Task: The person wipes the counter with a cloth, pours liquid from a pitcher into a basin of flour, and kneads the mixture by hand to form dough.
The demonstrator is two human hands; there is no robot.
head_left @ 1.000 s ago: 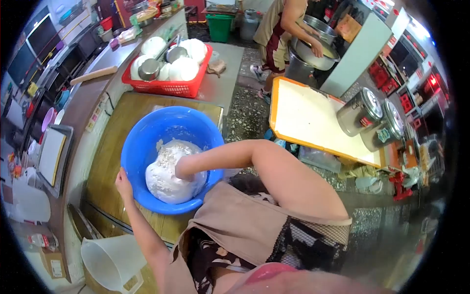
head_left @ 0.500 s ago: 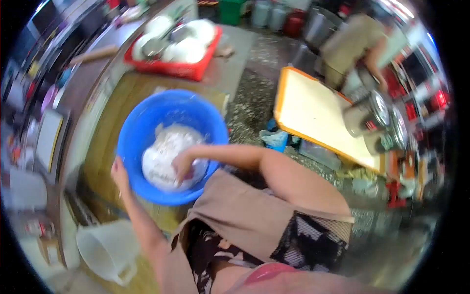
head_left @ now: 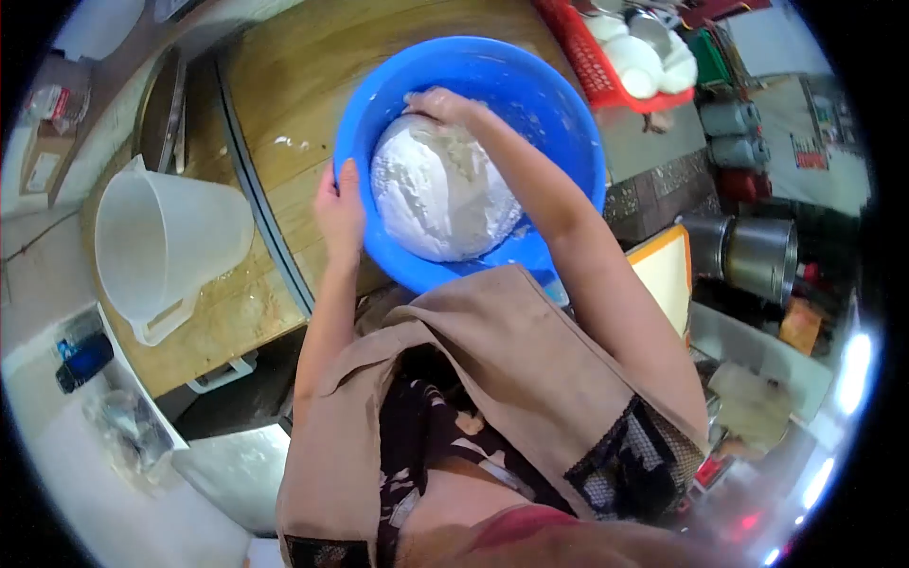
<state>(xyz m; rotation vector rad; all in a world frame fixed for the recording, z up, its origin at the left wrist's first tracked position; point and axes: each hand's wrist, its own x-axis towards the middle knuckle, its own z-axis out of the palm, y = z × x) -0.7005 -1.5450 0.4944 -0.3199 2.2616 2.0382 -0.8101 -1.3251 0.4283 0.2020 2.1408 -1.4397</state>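
Note:
A wide blue basin (head_left: 559, 104) stands on a wooden table in front of me. Inside it lies a mound of floury dough (head_left: 440, 204), with loose white powder on its left side and a smoother, damp-looking beige patch on its right. My left hand (head_left: 341, 204) grips the basin's left rim, thumb and fingers around the edge. My right hand (head_left: 440, 106) reaches into the basin at the far edge of the dough, fingers curled and partly hidden against it.
A translucent plastic jug (head_left: 180, 237) lies on its side on the wooden table (head_left: 284, 95), left of the basin. A red basket (head_left: 592, 62) with white bowls (head_left: 634, 66) stands at the far right. Metal pots (head_left: 757, 256) and an orange-edged board (head_left: 663, 275) are to the right.
My view has swung, so the basin appears higher and further right. My right hand has moved from the dough's near right side to its far edge. The left hand stays on the rim.

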